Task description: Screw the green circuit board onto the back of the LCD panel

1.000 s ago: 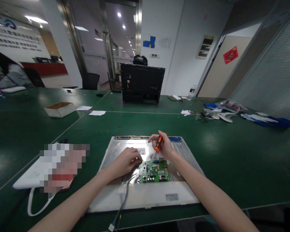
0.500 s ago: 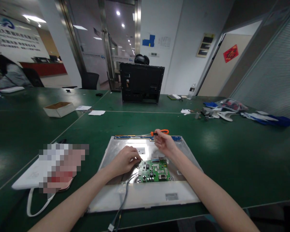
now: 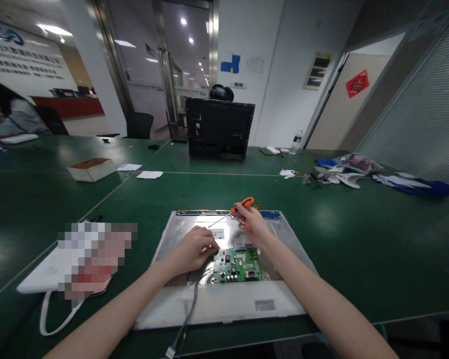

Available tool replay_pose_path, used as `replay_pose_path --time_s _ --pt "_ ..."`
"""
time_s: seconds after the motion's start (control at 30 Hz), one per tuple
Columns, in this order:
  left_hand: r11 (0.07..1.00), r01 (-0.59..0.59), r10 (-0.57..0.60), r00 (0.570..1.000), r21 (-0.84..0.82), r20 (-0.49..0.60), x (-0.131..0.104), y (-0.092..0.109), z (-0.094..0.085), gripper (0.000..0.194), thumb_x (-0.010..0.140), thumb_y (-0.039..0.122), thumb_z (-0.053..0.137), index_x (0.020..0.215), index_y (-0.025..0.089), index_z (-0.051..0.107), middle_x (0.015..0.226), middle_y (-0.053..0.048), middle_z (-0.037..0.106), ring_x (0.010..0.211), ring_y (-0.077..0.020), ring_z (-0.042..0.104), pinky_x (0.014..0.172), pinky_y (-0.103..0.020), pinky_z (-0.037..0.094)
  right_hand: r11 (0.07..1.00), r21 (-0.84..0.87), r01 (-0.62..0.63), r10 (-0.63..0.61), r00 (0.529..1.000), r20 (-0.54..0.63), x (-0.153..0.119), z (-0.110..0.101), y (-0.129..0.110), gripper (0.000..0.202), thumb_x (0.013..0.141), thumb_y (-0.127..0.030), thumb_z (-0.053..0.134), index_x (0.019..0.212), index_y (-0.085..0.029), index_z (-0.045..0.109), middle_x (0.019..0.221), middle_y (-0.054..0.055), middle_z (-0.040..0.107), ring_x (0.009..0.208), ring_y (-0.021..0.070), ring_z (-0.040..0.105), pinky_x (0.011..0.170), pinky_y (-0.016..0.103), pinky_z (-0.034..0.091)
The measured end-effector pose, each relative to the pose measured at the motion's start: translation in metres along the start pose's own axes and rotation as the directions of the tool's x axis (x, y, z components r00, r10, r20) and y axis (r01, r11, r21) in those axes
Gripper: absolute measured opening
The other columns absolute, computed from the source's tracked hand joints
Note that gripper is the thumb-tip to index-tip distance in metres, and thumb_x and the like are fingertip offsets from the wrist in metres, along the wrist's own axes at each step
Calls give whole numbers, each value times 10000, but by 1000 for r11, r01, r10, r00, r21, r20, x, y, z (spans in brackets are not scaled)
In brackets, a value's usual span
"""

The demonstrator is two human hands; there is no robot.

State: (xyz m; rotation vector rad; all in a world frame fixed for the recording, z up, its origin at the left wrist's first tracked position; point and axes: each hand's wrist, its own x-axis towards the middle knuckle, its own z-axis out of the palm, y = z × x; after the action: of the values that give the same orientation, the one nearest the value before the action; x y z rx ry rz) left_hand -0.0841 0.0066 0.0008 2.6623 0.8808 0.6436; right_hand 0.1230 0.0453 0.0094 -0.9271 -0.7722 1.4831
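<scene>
A green circuit board [image 3: 238, 265] lies on the silver back of a flat display panel [image 3: 224, 301]. My left hand [image 3: 199, 249] is pinched at the board's upper left corner; what its fingertips hold there is hidden. Grey cables [image 3: 194, 301] run from under that hand over the panel's near edge to a white plug [image 3: 170, 352]. Above the board, my right hand [image 3: 252, 223] grips a screwdriver [image 3: 248, 202] by its orange and black handle. The thin shaft slants down leftward, its tip close to the left knuckles. A narrow blue board strip [image 3: 271, 215] lines the panel's far edge.
White and pink items [image 3: 41, 276], partly pixelated, lie left of the panel with a white strap. Farther back are an open box [image 3: 92, 170], a black monitor housing [image 3: 220, 129], a bottle [image 3: 296, 142] and loose parts [image 3: 329, 174]. A person [image 3: 15, 114] sits far left.
The screwdriver has tilted: its handle points more upward and its shaft has swung down toward my left hand. My left hand has stayed at the board's corner.
</scene>
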Motion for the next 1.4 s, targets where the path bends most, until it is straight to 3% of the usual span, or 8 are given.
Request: replay_pose_path --time_s 0.2,0.5,0.87,1.1,1.2,1.4 --pt "992 79 -81 997 -93 -17 2 -1 2 93 837 194 592 801 190 678 765 -28 645 769 -164 559 777 -312 385 998 -51 47 -49 998 -38 0 0 2 574 555 -452 798 992 -246 487 589 -101 525 425 41 382 385 154 242" --pt "972 114 -117 993 -208 -5 3 1 -2 94 832 202 598 798 185 684 757 -29 649 759 -159 561 769 -298 404 990 -134 34 -33 999 11 -5 2 1 651 584 -450 773 1110 -262 439 584 -86 539 420 58 387 390 159 240" --pt "966 121 -122 992 -230 10 3 0 0 75 829 203 612 802 185 680 771 -25 649 768 -159 557 780 -297 400 975 -203 94 -97 995 -4 -1 -3 8 689 607 -473 751 1164 -266 402 602 -98 498 430 70 410 373 169 262" --pt "969 136 -134 991 -205 24 4 0 -2 74 822 227 619 799 178 670 775 -25 648 771 -162 557 779 -294 398 942 -270 199 -204 979 12 -8 7 0 663 650 -460 719 1165 -256 355 620 -95 507 404 69 389 341 174 275" --pt "970 139 -137 990 -197 27 4 1 -4 101 826 252 617 786 174 667 771 -26 645 770 -165 557 768 -292 399 882 -345 320 -311 947 85 -18 19 -7 639 717 -426 679 1216 -263 315 634 -89 501 413 74 401 347 183 290" --pt "964 126 -127 992 -233 10 2 -2 -3 99 825 252 623 777 178 669 779 -25 648 787 -171 565 781 -291 406 599 -504 623 -515 781 354 -44 50 -18 566 838 -326 573 1321 -301 279 735 -49 518 551 101 507 473 221 380"
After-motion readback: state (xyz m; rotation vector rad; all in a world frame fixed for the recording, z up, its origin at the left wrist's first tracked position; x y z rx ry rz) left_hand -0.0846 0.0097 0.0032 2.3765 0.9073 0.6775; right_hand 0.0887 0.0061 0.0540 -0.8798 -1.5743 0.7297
